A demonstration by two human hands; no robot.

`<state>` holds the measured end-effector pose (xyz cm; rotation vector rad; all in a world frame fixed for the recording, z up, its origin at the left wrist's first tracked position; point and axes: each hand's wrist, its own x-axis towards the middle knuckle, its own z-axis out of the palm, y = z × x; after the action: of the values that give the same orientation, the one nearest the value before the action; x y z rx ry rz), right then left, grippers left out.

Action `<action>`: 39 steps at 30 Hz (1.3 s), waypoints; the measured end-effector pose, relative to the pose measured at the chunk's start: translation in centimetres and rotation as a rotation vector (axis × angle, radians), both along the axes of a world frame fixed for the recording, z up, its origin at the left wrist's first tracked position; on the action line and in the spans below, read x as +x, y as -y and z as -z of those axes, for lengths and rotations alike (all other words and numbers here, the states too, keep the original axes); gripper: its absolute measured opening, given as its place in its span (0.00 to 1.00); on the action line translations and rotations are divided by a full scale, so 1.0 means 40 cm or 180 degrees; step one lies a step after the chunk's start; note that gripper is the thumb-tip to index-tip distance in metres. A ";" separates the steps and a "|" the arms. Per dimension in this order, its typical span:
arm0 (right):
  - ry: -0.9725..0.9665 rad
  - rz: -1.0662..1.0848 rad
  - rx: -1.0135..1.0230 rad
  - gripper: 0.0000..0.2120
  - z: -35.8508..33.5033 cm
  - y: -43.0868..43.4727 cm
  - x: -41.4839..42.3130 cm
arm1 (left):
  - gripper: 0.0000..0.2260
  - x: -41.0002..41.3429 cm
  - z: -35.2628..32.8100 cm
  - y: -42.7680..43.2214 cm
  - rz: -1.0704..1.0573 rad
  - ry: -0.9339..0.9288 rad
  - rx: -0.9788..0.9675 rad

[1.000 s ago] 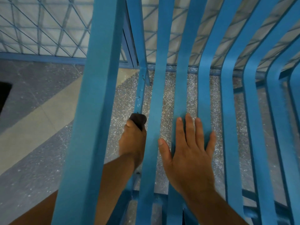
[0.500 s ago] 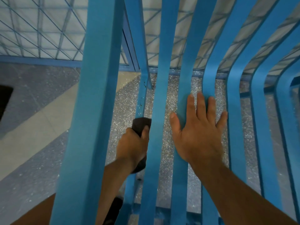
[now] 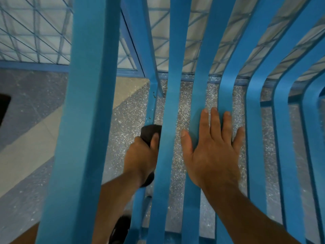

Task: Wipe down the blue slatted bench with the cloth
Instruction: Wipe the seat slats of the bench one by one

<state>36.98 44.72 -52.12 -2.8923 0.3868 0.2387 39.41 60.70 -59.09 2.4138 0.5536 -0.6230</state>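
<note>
Left hand (image 3: 140,155) grips cloth (image 3: 149,132) round the thin slat (image 3: 151,103); right hand (image 3: 211,152) flat, fingers straight, braced on slats (image 3: 226,95) beside it. Suggest tight wrap, long even strokes ahead of it

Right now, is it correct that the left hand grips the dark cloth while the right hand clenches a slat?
The head view shows the right hand lying flat, fingers straight, on the slats; the left hand does grip the dark cloth.
</note>
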 end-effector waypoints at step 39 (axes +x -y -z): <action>-0.0037 0.0035 0.0070 0.34 -0.011 0.004 0.009 | 0.22 0.267 0.038 0.077 0.0853 0.0831 0.0150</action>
<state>37.34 44.55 -51.69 -2.8677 0.3995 0.2566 50.09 57.64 -60.60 2.5833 0.1388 -0.3946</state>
